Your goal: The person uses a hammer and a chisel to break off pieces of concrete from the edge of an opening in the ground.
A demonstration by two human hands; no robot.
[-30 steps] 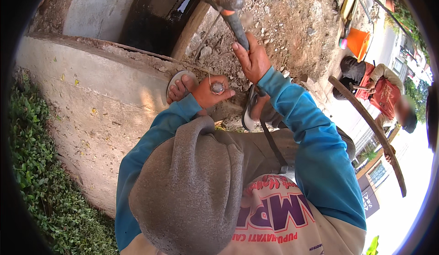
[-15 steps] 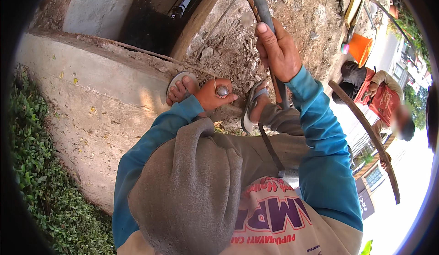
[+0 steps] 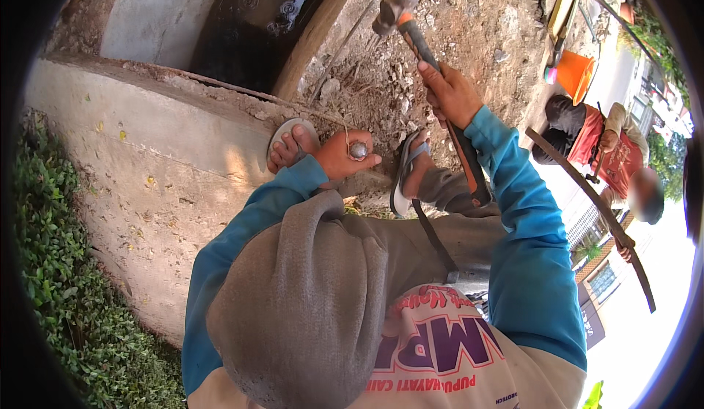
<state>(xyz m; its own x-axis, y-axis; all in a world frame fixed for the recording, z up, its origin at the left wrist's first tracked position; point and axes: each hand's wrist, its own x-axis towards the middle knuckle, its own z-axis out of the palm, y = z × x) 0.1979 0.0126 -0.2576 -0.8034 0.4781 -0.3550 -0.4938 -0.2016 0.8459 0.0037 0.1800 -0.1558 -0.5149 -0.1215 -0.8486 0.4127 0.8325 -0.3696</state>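
Note:
My right hand point(image 3: 456, 95) is wrapped round the black and orange handle of a hammer point(image 3: 418, 40). Its metal head is up and to the left of the hand, over the rubble, apart from anything else. Closed low between my feet, my left hand point(image 3: 339, 158) grips a metal chisel point(image 3: 358, 151). Only the chisel's rounded, shiny struck end shows above the fist; the shaft and tip are hidden. A thin cord point(image 3: 345, 121) runs close by this hand along the concrete edge.
A concrete wall point(image 3: 169, 108) borders an opening with dark water point(image 3: 257, 24) at the far left. Broken soil and rubble point(image 3: 381, 79) lie ahead. To the right are an orange container point(image 3: 573, 75) and a person point(image 3: 605, 141) holding a long curved wooden piece point(image 3: 587, 189). Green plants grow at left.
The hammer has come down, and its head is now in view. My right hand has moved slightly right and lower; my left hand stays put. The other person's wooden piece has shifted slightly.

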